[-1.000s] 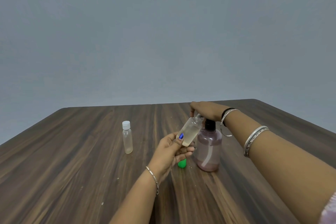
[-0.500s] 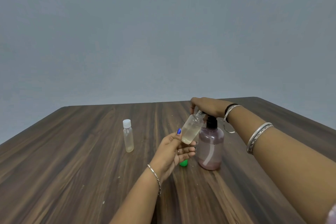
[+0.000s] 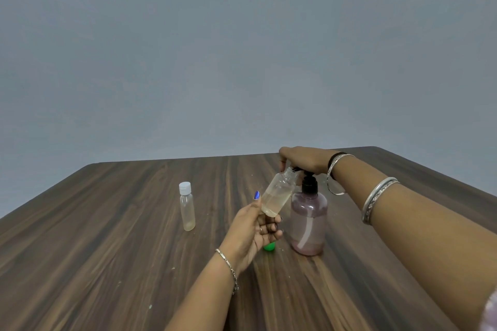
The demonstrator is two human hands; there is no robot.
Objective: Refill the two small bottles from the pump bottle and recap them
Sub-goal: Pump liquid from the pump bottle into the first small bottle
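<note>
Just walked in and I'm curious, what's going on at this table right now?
A person is refilling a small bottle. The left hand holds an open bottle tilted with its mouth at the spout of the pump bottle, while the right hand rests on the pump head. A green cap lies on the table by the pump bottle. A second bottle, white-capped, stands apart to the left.

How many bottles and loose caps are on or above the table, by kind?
Small clear bottles: 2, one capped on the table, one uncapped, held tilted.
Pump bottles: 1.
Loose green caps: 1.
Total: 4.
</note>
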